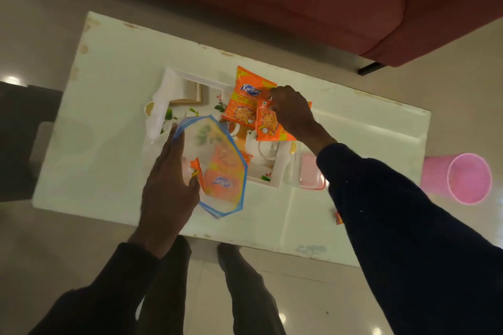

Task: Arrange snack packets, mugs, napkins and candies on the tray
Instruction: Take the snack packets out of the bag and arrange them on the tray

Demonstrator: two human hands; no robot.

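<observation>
A: Beneath both hands?
B: White worktop [114, 128], bare and roomy left of the left hand [167, 185], chipped along the far edge.
A: On it?
B: Printed tray [277, 171], between the hands, its near corner just short of the right sleeve.
A: Left hand?
B: Gripping a clear zip bag [217, 160], one orange packet inside.
A: Right hand [290, 111]?
B: Pinching a snack packet [268, 125], overlapping another packet [246, 95] at the tray's far end.
</observation>
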